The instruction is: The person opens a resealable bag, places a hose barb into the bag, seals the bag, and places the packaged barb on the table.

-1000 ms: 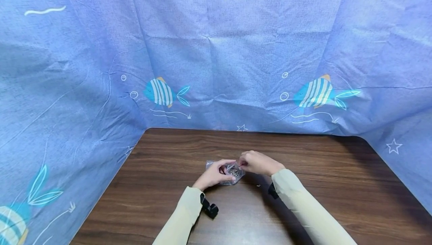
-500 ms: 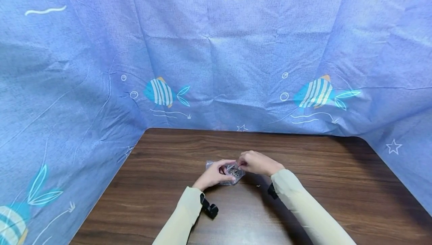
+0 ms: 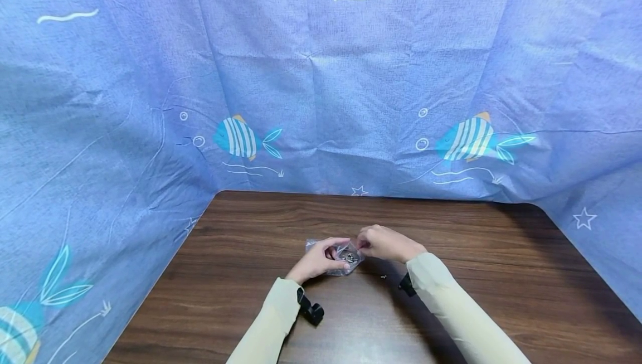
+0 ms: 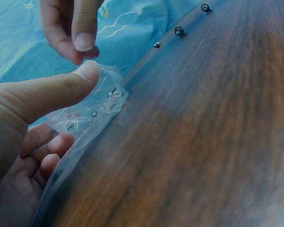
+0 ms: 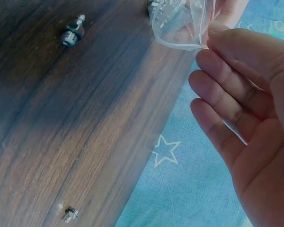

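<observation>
A clear plastic bag [image 3: 353, 266] lies on the table near the middle in the head view, with several small metal pieces [image 4: 114, 92] inside that look like screws. My left hand [image 3: 321, 258] holds the bag from the left, its thumb [image 4: 61, 92] on the film and its fingers curled behind. From the other side my right hand [image 3: 385, 242] pinches the edge of the bag mouth between thumb and fingertips, as the right wrist view shows. The other right fingers are loosely bent. Exactly where its fingertips meet the film is partly hidden.
Several loose metal pieces [image 4: 179, 31] lie on the wooden table [image 3: 261, 219] beside the bag. One has a dark ring [image 5: 72, 35] around it. A blue fish-patterned cloth [image 3: 351, 102] hangs behind the far table edge. Black straps [image 3: 312, 309] circle the wrists.
My right hand has shifted slightly to the right over the last half second. The left hand and the bag stay nearly where they were.
</observation>
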A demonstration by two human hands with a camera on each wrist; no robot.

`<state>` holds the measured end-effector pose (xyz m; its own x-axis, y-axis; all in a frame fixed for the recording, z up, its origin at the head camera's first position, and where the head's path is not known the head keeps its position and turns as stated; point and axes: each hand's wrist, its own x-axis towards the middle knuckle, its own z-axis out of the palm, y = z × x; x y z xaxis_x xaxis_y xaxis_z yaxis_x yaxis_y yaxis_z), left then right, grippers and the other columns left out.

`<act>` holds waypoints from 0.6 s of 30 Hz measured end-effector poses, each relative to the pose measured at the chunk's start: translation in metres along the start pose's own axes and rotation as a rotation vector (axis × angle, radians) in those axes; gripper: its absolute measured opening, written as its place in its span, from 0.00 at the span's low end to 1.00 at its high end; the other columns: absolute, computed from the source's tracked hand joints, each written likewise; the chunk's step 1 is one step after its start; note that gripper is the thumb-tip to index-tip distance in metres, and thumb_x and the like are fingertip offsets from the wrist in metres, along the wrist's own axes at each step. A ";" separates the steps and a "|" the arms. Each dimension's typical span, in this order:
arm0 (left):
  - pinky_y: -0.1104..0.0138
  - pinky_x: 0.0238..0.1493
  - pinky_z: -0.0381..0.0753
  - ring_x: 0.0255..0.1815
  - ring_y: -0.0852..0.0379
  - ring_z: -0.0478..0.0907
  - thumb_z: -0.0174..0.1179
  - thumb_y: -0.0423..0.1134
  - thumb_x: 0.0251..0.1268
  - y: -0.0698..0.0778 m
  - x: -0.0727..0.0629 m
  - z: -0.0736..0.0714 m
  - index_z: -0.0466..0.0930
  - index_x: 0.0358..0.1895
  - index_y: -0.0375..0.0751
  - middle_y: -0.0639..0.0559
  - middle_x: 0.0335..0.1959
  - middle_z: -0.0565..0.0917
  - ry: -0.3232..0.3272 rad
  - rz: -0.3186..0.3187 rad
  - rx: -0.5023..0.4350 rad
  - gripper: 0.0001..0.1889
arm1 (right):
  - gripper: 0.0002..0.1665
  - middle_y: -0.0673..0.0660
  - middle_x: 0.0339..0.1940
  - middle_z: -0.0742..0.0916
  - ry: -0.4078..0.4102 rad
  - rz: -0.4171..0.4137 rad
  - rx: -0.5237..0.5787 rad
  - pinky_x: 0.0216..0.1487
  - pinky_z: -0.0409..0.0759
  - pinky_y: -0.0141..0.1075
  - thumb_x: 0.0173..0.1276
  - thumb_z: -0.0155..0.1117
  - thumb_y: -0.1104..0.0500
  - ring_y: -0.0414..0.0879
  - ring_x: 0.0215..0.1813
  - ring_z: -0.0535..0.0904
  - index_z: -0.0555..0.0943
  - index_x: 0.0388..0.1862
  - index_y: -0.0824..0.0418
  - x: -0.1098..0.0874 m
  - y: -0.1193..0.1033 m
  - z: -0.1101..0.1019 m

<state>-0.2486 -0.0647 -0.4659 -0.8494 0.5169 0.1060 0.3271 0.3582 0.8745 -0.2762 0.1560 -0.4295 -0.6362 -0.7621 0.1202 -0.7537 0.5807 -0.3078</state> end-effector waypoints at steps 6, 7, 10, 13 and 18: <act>0.74 0.30 0.68 0.29 0.59 0.69 0.69 0.33 0.55 0.002 -0.001 -0.001 0.73 0.62 0.33 0.32 0.34 0.78 -0.001 -0.003 0.009 0.29 | 0.03 0.47 0.29 0.85 -0.032 0.033 0.019 0.35 0.78 0.27 0.60 0.69 0.61 0.33 0.30 0.77 0.84 0.30 0.59 -0.006 0.002 -0.003; 0.74 0.30 0.68 0.29 0.58 0.69 0.69 0.32 0.55 0.002 -0.001 -0.001 0.73 0.62 0.33 0.31 0.34 0.78 0.000 -0.001 0.006 0.29 | 0.03 0.47 0.29 0.85 -0.036 0.038 0.019 0.35 0.78 0.27 0.59 0.69 0.60 0.33 0.30 0.77 0.84 0.30 0.59 -0.007 0.002 -0.003; 0.74 0.29 0.68 0.29 0.57 0.69 0.69 0.32 0.55 0.002 -0.001 -0.001 0.74 0.62 0.33 0.30 0.34 0.78 0.004 0.002 -0.001 0.29 | 0.03 0.47 0.28 0.85 -0.053 0.055 0.019 0.35 0.78 0.27 0.59 0.70 0.60 0.33 0.30 0.78 0.84 0.30 0.58 -0.010 0.005 -0.002; 0.75 0.29 0.68 0.29 0.57 0.69 0.69 0.32 0.54 0.002 -0.001 0.000 0.74 0.62 0.33 0.33 0.32 0.78 0.006 0.004 -0.005 0.29 | 0.03 0.47 0.28 0.85 -0.062 0.070 0.016 0.36 0.79 0.28 0.59 0.70 0.59 0.34 0.31 0.79 0.85 0.30 0.58 -0.015 0.007 -0.002; 0.74 0.28 0.68 0.28 0.57 0.69 0.69 0.31 0.54 0.002 0.000 0.000 0.74 0.62 0.33 0.40 0.30 0.77 0.006 0.007 -0.003 0.29 | 0.04 0.48 0.30 0.86 -0.068 0.076 0.042 0.38 0.80 0.30 0.58 0.70 0.59 0.35 0.32 0.80 0.85 0.31 0.59 -0.022 0.011 0.000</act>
<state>-0.2478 -0.0643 -0.4642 -0.8496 0.5147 0.1147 0.3315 0.3522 0.8753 -0.2701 0.1794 -0.4354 -0.6775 -0.7348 0.0315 -0.6953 0.6259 -0.3532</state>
